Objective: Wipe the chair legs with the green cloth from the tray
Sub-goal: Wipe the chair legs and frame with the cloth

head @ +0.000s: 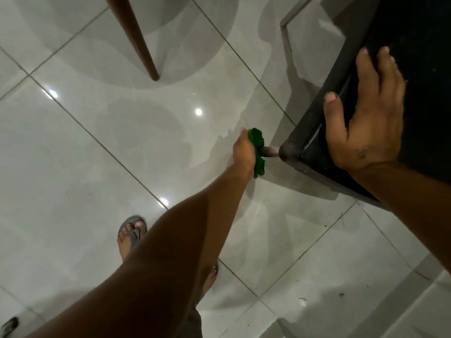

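I look straight down past a black chair seat (400,76) at the right. My right hand (363,113) lies flat over the seat's front corner, fingers spread and thumb on its edge. Below that corner a grey chair leg (269,152) runs down toward the floor. My left hand (244,150) is closed around the green cloth (257,145), which is wrapped on the lower part of that leg. The leg's foot is hidden by the cloth and hand. Another pale chair leg (286,42) shows farther back.
Glossy grey floor tiles (97,154) spread everywhere below. A brown tapered wooden leg (139,42) of other furniture comes down at the upper left. My sandalled foot (130,234) stands at the lower middle. A dark object (9,325) lies at the bottom left corner.
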Demonstrator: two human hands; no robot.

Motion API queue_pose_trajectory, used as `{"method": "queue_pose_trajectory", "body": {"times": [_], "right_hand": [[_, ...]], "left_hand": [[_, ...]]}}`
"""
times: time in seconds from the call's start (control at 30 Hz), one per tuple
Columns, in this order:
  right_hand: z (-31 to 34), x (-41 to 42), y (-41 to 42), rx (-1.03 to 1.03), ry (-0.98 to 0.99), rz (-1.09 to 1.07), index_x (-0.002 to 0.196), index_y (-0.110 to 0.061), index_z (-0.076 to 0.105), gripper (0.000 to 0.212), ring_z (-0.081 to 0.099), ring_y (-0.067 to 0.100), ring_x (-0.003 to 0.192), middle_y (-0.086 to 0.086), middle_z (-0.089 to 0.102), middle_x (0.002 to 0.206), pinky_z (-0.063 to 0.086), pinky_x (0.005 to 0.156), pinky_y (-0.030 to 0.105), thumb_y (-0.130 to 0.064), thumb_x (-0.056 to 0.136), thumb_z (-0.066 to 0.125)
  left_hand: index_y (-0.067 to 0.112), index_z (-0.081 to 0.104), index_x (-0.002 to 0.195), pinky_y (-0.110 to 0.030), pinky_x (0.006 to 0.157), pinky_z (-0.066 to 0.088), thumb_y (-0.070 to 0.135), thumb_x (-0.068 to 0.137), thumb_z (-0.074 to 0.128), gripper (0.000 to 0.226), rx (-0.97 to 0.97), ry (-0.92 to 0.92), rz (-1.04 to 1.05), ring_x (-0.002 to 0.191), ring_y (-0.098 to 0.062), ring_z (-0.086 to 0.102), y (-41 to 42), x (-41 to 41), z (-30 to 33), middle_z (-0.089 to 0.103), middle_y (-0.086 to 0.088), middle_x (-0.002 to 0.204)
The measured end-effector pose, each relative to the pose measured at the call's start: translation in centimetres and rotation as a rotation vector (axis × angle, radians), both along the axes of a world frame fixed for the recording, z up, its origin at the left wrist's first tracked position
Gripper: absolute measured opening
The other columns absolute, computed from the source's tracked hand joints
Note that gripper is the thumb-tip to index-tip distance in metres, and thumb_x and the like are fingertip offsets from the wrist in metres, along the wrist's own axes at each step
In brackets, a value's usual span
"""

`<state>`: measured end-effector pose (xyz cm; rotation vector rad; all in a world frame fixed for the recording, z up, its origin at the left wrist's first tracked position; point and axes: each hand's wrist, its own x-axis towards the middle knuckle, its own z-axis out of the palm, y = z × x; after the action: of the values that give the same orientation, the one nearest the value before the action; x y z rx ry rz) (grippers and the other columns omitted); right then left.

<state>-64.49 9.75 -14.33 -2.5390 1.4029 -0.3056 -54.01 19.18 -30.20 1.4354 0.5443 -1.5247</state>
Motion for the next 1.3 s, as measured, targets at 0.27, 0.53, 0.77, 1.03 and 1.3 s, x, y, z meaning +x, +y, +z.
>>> {"method": "queue_pose_trajectory", "body": {"times": [0.27,0.53,0.77,1.03,1.3], "right_hand": [[0.6,0.2,0.5,0.007,0.018,-0.018,0.162,-0.014,0.027,0.072,0.017,0.036,0.156,0.018,0.019,0.17,0.017,0.127,0.052,-0.048,0.101,0.045],[-0.3,-0.2,0.1,-0.037,0.007,-0.004,0.161,-0.019,0.028,0.069,0.019,0.033,0.156,0.015,0.022,0.169,0.016,0.124,0.045,-0.05,0.102,0.045],[0.0,-0.1,0.2,-0.034,0.01,-0.008,0.161,-0.016,0.029,0.071,0.02,0.036,0.155,0.018,0.022,0.168,0.017,0.123,0.046,-0.049,0.1,0.046],[-0.4,-0.4,0.1,-0.05,-0.01,0.002,0.16,-0.016,0.031,0.069,0.021,0.035,0.155,0.017,0.024,0.168,0.015,0.123,0.04,-0.048,0.101,0.047],[-0.1,-0.3,0.2,-0.044,0.009,0.01,0.16,-0.013,0.03,0.07,0.022,0.037,0.154,0.02,0.024,0.167,0.017,0.124,0.045,-0.049,0.102,0.045]], "left_hand": [[0.025,0.063,0.136,-0.038,0.106,0.048,0.039,0.101,0.05,0.04,-0.213,-0.263,-0.046,0.118,-0.022,0.062,0.5,-1.4,2.2,0.064,-0.006,0.14],[0.014,0.064,0.127,-0.066,0.091,0.057,0.041,0.101,0.043,0.042,0.126,0.01,0.173,0.096,-0.045,0.07,0.0,-1.2,-1.9,0.071,-0.023,0.117],[0.039,0.074,0.105,-0.04,0.104,0.053,0.055,0.098,0.042,0.037,-0.18,-0.261,0.248,0.115,-0.023,0.069,1.5,-4.7,6.3,0.076,-0.003,0.119],[0.018,0.072,0.107,-0.043,0.081,0.058,0.03,0.101,0.052,0.024,0.166,0.081,0.297,0.089,-0.028,0.065,-0.5,-0.6,2.3,0.066,-0.005,0.104],[0.045,0.067,0.123,-0.044,0.106,0.055,0.029,0.095,0.064,0.032,-0.123,-0.1,0.381,0.125,-0.026,0.065,0.6,-4.7,6.1,0.061,-0.003,0.143]]}}
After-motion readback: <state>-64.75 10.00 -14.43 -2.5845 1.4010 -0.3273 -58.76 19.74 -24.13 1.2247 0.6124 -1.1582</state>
